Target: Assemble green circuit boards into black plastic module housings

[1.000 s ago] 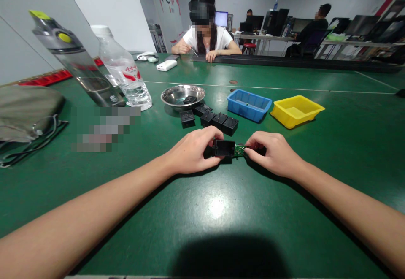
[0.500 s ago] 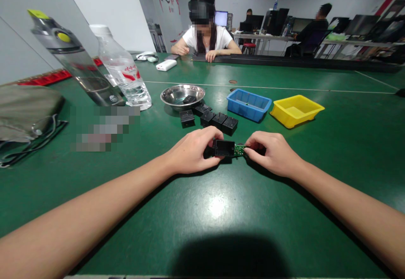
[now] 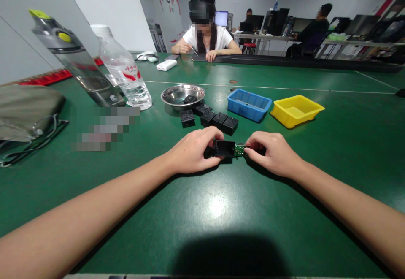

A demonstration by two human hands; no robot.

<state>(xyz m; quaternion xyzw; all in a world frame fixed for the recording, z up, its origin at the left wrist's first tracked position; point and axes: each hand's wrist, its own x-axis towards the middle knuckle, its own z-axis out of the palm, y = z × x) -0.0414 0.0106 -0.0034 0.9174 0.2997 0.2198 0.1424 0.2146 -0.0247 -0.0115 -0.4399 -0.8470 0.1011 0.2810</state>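
Observation:
My left hand (image 3: 202, 148) grips a small black plastic case (image 3: 225, 148), its open side facing me. Between the fingers of my right hand (image 3: 272, 152) is a green circuit board (image 3: 239, 150), its left end against the case's right edge. Whether the board reaches inside the case I cannot tell. Just beyond my hands stand several black boxes (image 3: 219, 120), with another black piece (image 3: 187, 118) to their left. Behind them a steel bowl (image 3: 167, 100) holds at least one black part (image 3: 190, 99).
A blue bin (image 3: 249, 112) and a yellow bin (image 3: 289, 120) stand behind my right hand. At the left are a grey drink bottle (image 3: 79, 66), a clear water bottle (image 3: 122, 68) and a cloth bag (image 3: 28, 108). A co-worker (image 3: 204, 34) sits across the green table (image 3: 142, 220).
My hands, the case and the board have stayed in place. Across the table, a thin tool now shows in the co-worker's hand.

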